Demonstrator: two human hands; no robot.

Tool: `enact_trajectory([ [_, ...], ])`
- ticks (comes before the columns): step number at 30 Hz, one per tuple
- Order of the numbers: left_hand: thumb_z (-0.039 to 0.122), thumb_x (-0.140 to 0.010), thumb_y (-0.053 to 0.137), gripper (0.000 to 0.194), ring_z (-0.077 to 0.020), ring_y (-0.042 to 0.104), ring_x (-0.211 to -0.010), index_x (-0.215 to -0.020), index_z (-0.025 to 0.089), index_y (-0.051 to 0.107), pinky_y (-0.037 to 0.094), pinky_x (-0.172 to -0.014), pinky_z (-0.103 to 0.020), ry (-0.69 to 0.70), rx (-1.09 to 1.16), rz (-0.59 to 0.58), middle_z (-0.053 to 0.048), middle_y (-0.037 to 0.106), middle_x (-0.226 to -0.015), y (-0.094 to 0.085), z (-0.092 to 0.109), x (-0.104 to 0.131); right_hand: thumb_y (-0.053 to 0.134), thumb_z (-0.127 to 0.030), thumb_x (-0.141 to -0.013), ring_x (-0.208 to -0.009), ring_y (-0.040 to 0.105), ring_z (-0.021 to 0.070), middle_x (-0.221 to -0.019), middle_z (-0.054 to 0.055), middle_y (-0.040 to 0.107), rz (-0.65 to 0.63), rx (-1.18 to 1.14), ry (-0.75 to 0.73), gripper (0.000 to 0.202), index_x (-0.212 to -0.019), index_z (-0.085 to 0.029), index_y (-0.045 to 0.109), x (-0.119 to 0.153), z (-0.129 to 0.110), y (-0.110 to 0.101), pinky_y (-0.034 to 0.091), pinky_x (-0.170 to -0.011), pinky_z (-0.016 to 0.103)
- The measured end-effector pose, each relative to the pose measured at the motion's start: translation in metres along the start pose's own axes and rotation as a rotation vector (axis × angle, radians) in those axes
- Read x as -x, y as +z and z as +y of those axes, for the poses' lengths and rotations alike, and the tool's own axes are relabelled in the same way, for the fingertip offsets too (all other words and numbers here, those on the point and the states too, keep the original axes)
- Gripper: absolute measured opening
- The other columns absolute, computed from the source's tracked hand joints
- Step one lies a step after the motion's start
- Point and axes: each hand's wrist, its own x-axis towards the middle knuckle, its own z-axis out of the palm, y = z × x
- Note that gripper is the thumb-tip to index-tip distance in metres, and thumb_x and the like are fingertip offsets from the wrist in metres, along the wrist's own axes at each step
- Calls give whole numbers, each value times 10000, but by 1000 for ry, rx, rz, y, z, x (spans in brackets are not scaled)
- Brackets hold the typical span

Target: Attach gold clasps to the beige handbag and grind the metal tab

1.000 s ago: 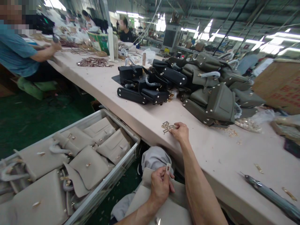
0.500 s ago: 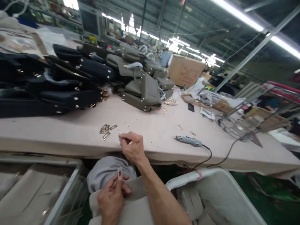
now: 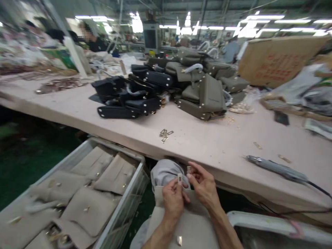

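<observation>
My left hand (image 3: 173,200) pinches a small rectangular metal plate (image 3: 180,178) with a dark slot, held upright between thumb and finger. Close beside it, my right hand (image 3: 206,186) has thumb and fingers closed on another small metal piece (image 3: 189,169); its exact shape is blurred. Below both hands a beige handbag (image 3: 185,224) lies on my lap, with a shiny clasp (image 3: 179,240) on its front. Several rectangular metal frames (image 3: 164,135) lie loose on the table just ahead.
A grey electric screwdriver (image 3: 277,168) lies on the pale table (image 3: 124,131) to the right. Black handbags (image 3: 129,97) and olive handbags (image 3: 207,97) are piled behind. A crate (image 3: 141,169) of beige bags stands left, a white bin (image 3: 261,221) right. A person (image 3: 95,43) is far left.
My right hand has come back from the table edge to beside my left hand, now with a small piece in its fingers. The view has turned left.
</observation>
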Motion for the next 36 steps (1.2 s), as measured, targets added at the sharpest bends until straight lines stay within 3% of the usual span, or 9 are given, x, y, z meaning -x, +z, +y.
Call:
enact_trajectory([
  [3, 718, -896, 701, 625, -128, 591, -368, -992, 103, 752, 375, -367, -188, 27, 8, 18, -114, 759, -765, -2, -3, -1, 793, -495, -893, -721, 668, 214, -913, 71, 676, -90, -22, 76, 508, -1248, -142, 710, 1, 10, 2, 581, -672, 311],
  [8, 725, -902, 697, 628, -137, 606, -369, -1027, 113, 762, 377, -352, -188, 56, 4, 30, -126, 770, -820, -9, -6, 3, 833, -574, -860, -698, 684, 245, -889, 92, 696, -70, -81, 107, 559, -1183, -139, 697, 4, 7, 7, 595, -642, 331],
  [13, 761, -906, 667, 643, -153, 608, -353, -869, 122, 723, 347, -341, -168, 42, 14, 8, -76, 700, -634, -11, -20, -3, 831, -596, -866, -761, 660, 235, -862, 89, 698, -63, -29, 87, 468, -1011, -161, 738, -2, 11, 5, 549, -652, 284],
  [17, 764, -929, 634, 639, -157, 600, -337, -856, 132, 706, 333, -331, -155, 59, 27, -16, -36, 632, -526, -11, -28, -7, 810, -589, -893, -661, 587, 204, -760, 61, 658, -75, -53, 28, 439, -1001, -166, 761, -6, 17, 2, 485, -595, 284],
  [22, 680, -990, 592, 568, -157, 622, -366, -902, 133, 716, 368, -350, -146, 36, 9, -104, -42, 650, -523, -10, -15, -4, 819, -585, -881, -606, 577, 200, -682, 52, 632, -107, -103, 70, 448, -995, -153, 781, -8, 19, -1, 496, -588, 291],
  [26, 602, -976, 587, 512, -169, 628, -386, -966, 109, 727, 494, -408, -188, 2, 17, -118, -38, 648, -500, -7, 1, 3, 840, -526, -876, -616, 591, 179, -698, 51, 651, -119, -48, 77, 404, -995, -145, 781, -6, 11, -5, 493, -607, 269],
  [32, 494, -971, 597, 496, -192, 681, -441, -1212, 82, 732, 553, -439, -221, -79, 57, -179, -51, 713, -583, -9, -2, 0, 877, -474, -837, -571, 577, 156, -685, 47, 652, -164, -101, 118, 363, -954, -142, 787, -7, 11, -2, 497, -548, 239],
  [36, 438, -971, 583, 479, -194, 699, -472, -1265, 83, 711, 586, -479, -236, -67, 90, -232, -35, 697, -588, -10, -2, -1, 862, -461, -856, -602, 610, 168, -719, 57, 669, -188, -64, 71, 340, -954, -143, 792, -5, 14, 1, 534, -573, 244],
])
